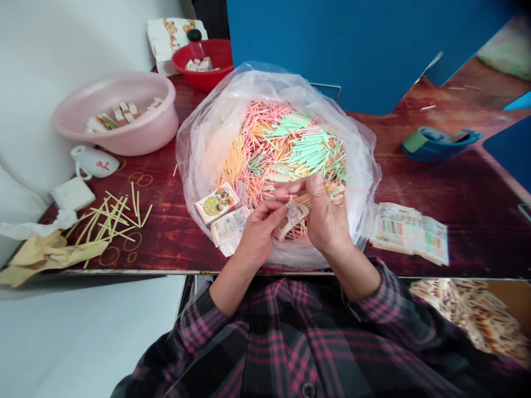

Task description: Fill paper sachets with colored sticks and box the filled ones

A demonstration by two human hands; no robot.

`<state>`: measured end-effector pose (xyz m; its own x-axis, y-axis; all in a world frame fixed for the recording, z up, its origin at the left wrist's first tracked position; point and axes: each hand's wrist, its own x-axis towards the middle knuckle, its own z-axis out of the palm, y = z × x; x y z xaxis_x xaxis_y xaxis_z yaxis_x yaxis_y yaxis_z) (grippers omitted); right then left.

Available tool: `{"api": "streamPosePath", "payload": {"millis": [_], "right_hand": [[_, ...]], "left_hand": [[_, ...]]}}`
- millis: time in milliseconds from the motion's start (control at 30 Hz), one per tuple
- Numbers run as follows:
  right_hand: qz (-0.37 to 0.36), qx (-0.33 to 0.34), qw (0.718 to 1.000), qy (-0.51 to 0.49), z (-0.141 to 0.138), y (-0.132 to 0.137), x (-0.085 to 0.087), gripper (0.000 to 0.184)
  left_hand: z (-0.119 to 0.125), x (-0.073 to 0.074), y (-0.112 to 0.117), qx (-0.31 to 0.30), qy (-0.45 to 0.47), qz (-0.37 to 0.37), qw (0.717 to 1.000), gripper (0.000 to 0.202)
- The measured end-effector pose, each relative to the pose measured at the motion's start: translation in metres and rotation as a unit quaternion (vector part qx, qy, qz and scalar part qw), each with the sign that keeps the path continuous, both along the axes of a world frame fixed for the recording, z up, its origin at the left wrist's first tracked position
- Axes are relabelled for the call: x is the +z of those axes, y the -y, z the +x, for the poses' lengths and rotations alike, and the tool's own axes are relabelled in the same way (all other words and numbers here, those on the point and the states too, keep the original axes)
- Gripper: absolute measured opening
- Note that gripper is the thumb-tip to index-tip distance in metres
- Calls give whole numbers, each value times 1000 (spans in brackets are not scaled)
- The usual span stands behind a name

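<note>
Over clear plastic bag (363, 160) of thin pink, green + orange sticks (313, 146): working two-handed, close tog., nr. front rim, on dark red wooden table (394, 177).
Left hand (259, 232): closed in thumb-finger pinch on small printed paper packet (293, 217), tilted, low above sticks.
Right hand (327, 221): half-curled, thumb up, holding small bunch of pale orange sticks (337, 191) just beside packet; exact finger contact partly hidden, can't tell.
Bag rim, front left: 2 more printed packets (218, 203), one just behind other.
Table, right of bag: overlapping row of printed packets (431, 239), coloured stripes visible on faces, prob. full.
Packet step: looks like loading bunch; insertion prob. not done yet.
Bunch, next: likely calls for holding packet mouth open, squaring stick ends, sliding in w/o crumpling paper.
</note>
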<state>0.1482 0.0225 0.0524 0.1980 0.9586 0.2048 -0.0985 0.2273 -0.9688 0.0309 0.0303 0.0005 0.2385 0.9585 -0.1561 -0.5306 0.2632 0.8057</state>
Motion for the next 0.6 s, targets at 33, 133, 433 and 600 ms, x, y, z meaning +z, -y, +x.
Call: {"api": "streamPosePath", "payload": {"millis": [33,133,433,600], "right_hand": [[-19,27,999,21,2,0,-1,44],[-64,72,994,59,9,-2,-6,40],[-41,84,990,106,17,-7,-11,40],[-31,16,991,131,33,1,-12,50]], "left_hand": [[0,1,0,2,0,8,1000,31],[2,2,1,15,-1,17,1000,31],[6,-5,-1,18,-8,9,1000,28],[4,-7,-4,61,-51,57,995,20]]}}
